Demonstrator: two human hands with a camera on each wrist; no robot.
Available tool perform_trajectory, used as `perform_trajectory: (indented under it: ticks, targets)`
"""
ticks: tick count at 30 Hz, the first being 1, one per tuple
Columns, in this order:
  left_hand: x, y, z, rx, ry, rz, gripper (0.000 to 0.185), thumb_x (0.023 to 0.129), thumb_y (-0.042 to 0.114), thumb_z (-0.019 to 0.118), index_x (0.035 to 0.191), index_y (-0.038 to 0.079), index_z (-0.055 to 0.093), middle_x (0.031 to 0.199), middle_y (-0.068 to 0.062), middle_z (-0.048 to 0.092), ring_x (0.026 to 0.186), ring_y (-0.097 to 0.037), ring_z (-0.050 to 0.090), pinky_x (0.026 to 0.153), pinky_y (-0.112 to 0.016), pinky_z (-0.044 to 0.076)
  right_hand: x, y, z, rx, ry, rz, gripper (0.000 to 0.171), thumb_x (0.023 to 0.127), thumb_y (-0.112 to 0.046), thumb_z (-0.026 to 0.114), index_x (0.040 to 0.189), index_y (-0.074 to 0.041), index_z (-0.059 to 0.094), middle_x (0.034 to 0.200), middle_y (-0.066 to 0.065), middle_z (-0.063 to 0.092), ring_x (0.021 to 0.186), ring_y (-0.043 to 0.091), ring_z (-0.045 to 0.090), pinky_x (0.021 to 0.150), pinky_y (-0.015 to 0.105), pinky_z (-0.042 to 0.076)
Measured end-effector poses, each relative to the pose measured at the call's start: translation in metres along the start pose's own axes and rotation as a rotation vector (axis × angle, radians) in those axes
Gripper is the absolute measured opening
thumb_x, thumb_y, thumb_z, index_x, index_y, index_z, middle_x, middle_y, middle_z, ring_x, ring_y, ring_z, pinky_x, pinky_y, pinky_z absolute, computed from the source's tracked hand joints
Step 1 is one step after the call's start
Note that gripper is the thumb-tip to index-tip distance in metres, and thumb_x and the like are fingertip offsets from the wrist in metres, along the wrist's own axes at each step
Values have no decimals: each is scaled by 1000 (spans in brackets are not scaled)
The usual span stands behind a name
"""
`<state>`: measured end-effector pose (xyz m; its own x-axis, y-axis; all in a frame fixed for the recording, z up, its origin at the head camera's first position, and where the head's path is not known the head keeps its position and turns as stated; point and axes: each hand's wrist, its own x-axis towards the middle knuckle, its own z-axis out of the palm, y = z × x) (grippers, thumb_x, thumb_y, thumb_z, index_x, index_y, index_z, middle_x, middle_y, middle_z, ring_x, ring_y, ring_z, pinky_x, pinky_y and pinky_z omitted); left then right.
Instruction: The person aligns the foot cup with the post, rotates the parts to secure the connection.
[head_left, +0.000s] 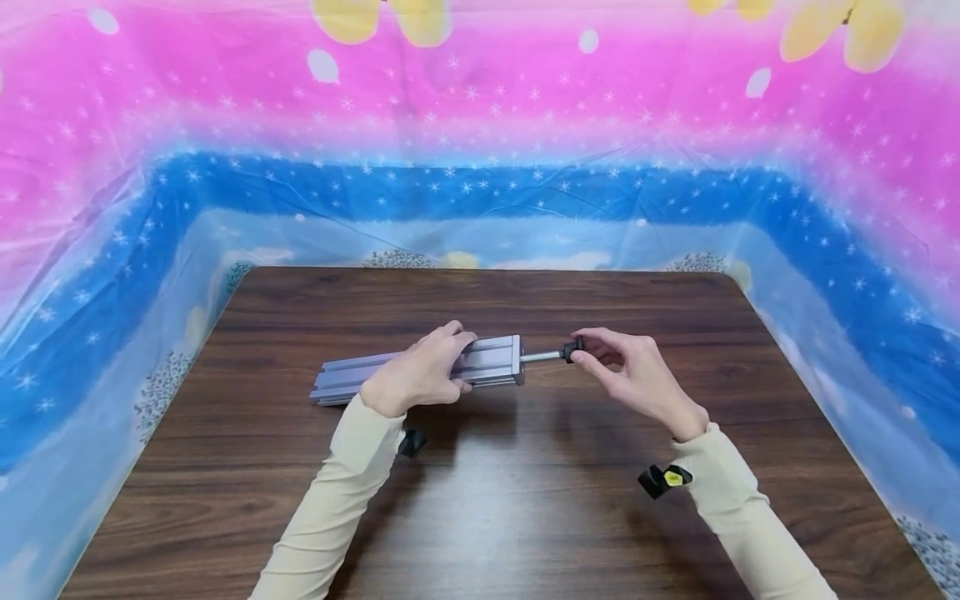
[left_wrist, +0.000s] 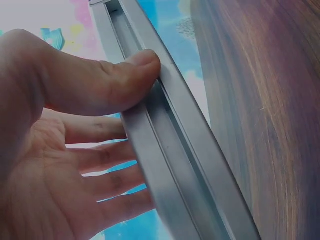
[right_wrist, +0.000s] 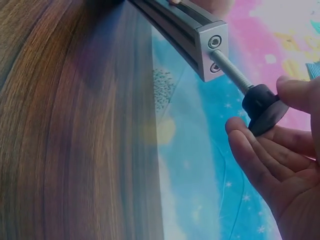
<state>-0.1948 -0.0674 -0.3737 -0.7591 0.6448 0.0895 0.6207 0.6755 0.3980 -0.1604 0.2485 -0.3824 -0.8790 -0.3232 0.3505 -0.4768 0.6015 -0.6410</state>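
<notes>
While left hand (head_left: 415, 377) clamped aluminium profile (head_left: 487, 360) above tabletop (head_left: 525, 500), fingers and thumb wrapping it, right hand (head_left: 637, 375) fingers pinched black levelling foot (right_wrist: 262, 107) on threaded stud (right_wrist: 233, 68). Risk: loose pinch slips, stud cross-threads.

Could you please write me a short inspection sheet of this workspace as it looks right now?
Surface: dark wood-grain table, bare around the work.
Job's things: grey aluminium profile lying near the table's middle; a threaded rod enters its end plate and carries a black knob.
Clutter: nothing seen.
Hands: left hand grips the profile, thumb in its slot; right hand pinches the knob with its fingertips.
Cables: nothing seen; small black devices sit at both wrists.
Surroundings: pink and blue starry plastic sheet walls the table on three sides.
</notes>
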Motion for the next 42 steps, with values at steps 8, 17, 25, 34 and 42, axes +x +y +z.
perform_trajectory:
  ticks: [8, 17, 25, 34, 42]
  targets:
    - [0, 0, 0, -17, 2, 0, 50, 80, 11, 79, 124, -3, 61, 95, -7, 50, 82, -19, 49, 76, -33, 44, 2, -2, 3, 42, -2, 130, 30, 101, -42, 61, 104, -15, 74, 73, -3, 74, 63, 10, 70, 59, 28, 55]
    - [0, 1, 1, -16, 19, 17, 44, 76, 8, 79, 115, -3, 63, 91, -7, 51, 77, -18, 50, 73, -31, 45, 4, -1, 9, 65, 1, 239, 50, 102, -54, 51, 79, -15, 73, 62, 0, 70, 54, 27, 68, 55, 37, 55]
    - [-1, 2, -1, -47, 0, -10, 53, 79, 9, 78, 127, -6, 60, 101, -10, 54, 82, -20, 51, 77, -33, 46, 2, 0, 8, 20, -42, 246, 60, 107, -51, 40, 73, -13, 71, 60, -1, 69, 53, 25, 68, 56, 35, 54]
    - [-2, 2, -2, -82, -22, -13, 56, 82, 12, 77, 132, -4, 58, 106, -10, 54, 83, -20, 51, 77, -33, 45, -11, 4, -2, -16, -28, 37, 47, 93, -30, 74, 137, -20, 60, 121, 0, 71, 105, 13, 70, 87, 31, 56]
    - [-2, 3, -3, -104, -30, -39, 53, 85, 10, 75, 133, -3, 57, 106, -10, 53, 84, -21, 50, 77, -33, 45, -11, 3, -3, 116, 19, -117, 48, 85, -5, 81, 130, -13, 66, 112, 5, 74, 91, 12, 73, 81, 25, 58]
